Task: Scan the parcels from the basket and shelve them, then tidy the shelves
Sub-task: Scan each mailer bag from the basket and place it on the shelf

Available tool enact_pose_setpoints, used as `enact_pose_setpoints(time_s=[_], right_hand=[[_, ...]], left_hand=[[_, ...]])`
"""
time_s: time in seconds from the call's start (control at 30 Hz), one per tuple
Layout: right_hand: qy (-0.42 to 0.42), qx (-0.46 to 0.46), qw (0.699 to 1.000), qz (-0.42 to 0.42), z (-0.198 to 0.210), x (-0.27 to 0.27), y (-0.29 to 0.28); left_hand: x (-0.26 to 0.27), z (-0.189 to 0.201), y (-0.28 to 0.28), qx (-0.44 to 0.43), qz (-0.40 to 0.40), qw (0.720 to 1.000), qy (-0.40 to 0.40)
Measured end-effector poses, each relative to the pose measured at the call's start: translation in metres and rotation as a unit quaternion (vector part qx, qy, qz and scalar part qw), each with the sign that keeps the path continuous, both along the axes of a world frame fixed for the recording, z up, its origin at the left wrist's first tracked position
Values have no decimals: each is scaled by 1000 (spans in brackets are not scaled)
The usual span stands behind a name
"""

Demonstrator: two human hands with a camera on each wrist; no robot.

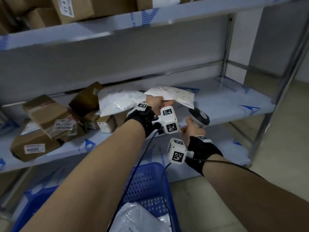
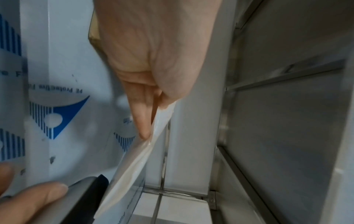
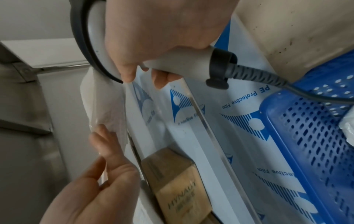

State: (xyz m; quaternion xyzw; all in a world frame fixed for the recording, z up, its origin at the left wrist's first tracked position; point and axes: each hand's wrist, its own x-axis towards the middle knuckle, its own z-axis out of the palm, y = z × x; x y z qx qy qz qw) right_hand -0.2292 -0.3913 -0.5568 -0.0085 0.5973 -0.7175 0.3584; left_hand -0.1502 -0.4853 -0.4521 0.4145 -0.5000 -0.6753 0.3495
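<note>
My left hand [image 1: 157, 102] pinches the near edge of a white mailer parcel [image 1: 173, 95], thumb on one face and straight fingers [image 2: 142, 121] on the other, and holds it over the middle shelf [image 1: 234, 104], near the center of the head view. In the left wrist view the parcel runs as a thin pale sheet from my fingertips down toward the lower left of the frame.

My right hand [image 1: 192, 129] is wrapped around the handle of a grey handheld scanner [image 1: 199, 117], just right of and below the parcel in the head view. The right wrist view shows my fingers curled round the grip at the top of the frame, with the scanner's dark cable [image 3: 272, 78] leaving the butt of the handle toward the right edge. The scanner's head sits close beside the parcel; whether they touch I cannot tell.

A second white mailer [image 1: 120, 102] lies on the same shelf just left of the held one, leaning on a heap of brown cardboard boxes [image 1: 48, 118] that fills the left side of the head view. More boxes [image 1: 70, 9] stand on the upper shelf at the upper left.

The blue perforated basket [image 1: 147, 180] sits at the bottom center of the head view, with white plastic-wrapped parcels [image 1: 135, 216] inside it.
</note>
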Motion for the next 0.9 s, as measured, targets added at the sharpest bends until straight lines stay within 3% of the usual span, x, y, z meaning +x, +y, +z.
enact_pose_setpoints(time_s=[0.1, 0.23, 0.3, 0.43, 0.57, 0.73, 0.8, 0.9], right_hand=[[9, 4, 1000, -8, -20, -22, -7], [0, 45, 999, 17, -15, -19, 8], [-13, 36, 999, 38, -15, -12, 13], [-23, 28, 995, 90, -14, 17, 25], [-25, 29, 983, 179, -8, 55, 34], [-16, 69, 941, 331, -34, 114, 46], [-19, 89, 923, 374, -51, 140, 50], [10, 136, 905, 404, -85, 173, 54]], left_hand=[[-21, -19, -14, -17, -71, 995, -69], [-10, -50, -16, -45, -161, 961, -218], [7, -63, -19, -9, -168, 960, -221], [55, -76, -10, 59, -115, 975, -180], [117, -86, 6, 22, -61, 976, -206], [215, -114, 41, 47, 2, 975, -219], [252, -130, 60, 39, 12, 962, -272], [300, -160, 84, 23, -8, 916, -401]])
